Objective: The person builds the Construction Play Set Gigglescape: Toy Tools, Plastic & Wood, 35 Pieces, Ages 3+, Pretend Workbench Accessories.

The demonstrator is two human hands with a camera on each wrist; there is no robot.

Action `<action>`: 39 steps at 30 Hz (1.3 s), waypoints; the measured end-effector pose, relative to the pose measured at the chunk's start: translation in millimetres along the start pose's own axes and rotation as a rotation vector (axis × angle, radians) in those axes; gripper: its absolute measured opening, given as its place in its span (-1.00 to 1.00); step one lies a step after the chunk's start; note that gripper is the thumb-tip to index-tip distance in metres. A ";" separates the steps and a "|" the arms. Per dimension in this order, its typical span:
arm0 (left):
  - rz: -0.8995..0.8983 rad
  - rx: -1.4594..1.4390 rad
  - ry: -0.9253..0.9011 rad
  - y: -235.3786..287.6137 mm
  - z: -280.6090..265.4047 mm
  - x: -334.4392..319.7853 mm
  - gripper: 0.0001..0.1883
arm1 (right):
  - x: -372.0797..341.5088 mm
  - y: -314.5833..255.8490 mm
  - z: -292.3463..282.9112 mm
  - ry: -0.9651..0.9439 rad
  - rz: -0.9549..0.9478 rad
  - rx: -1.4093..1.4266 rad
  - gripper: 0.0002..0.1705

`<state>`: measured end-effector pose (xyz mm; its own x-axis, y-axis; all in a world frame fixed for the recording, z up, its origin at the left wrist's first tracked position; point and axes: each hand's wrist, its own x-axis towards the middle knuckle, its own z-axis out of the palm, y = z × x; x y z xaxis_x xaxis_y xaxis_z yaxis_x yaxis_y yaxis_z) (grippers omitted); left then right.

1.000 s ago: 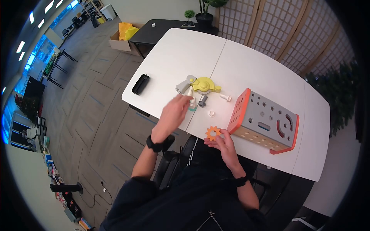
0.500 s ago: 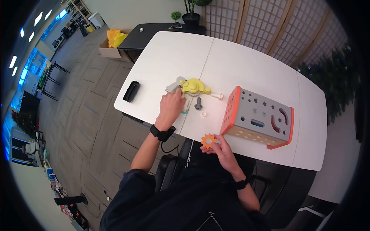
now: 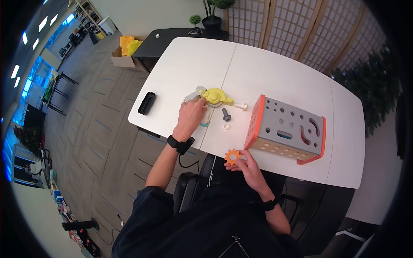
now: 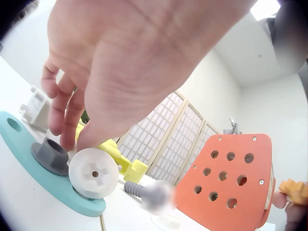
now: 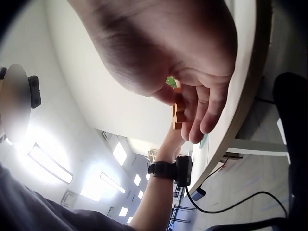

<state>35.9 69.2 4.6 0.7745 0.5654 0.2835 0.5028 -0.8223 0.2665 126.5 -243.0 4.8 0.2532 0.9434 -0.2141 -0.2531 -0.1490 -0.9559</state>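
My left hand (image 3: pixel 190 116) reaches down over a teal strip (image 4: pixel 55 191) near the front of the table. In the left wrist view its thumb and fingertips come together just behind a white bolt's slotted head (image 4: pixel 109 169); I cannot tell what lies between them. A grey hex nut (image 4: pixel 52 158) sits on the strip beside that head. Just beyond the fingers lies a yellow toy part (image 3: pixel 214 93) with a grey arm. Between thumb and fingers, my right hand (image 3: pixel 252 173) pinches an orange gear (image 3: pixel 228 155), raised at the table's front edge.
Right of the left hand lie a grey bolt (image 3: pixel 225 113), a small white nut (image 3: pixel 224 127) and another white bolt (image 3: pixel 241 106). A toy toolbox (image 3: pixel 275 117) with orange ends stands farther right. A black case (image 3: pixel 147 103) rests at the table's left side.
My left hand has moved left and away from me, to beside the yellow part, then held nearly still. The grey bolt has turned a little. The right hand keeps the orange gear.
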 end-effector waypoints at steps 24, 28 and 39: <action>-0.048 -0.051 -0.070 -0.7 -6.6 -2.5 -0.79 | -2.3 0.2 -4.0 -0.003 0.004 0.003 -0.59; -0.085 -0.061 -0.106 1.2 -11.0 -2.5 -0.81 | -1.5 2.1 -5.7 -0.011 0.002 0.003 -0.60; -0.198 -0.766 -0.278 96.5 -106.1 -66.5 -0.80 | -8.2 -1.8 -4.6 0.039 -0.068 0.025 -0.60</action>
<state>-7.8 -41.0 109.2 0.8161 0.5762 -0.0456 0.3181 -0.3819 0.8678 129.1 -251.8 7.3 0.3069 0.9386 -0.1574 -0.2569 -0.0775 -0.9633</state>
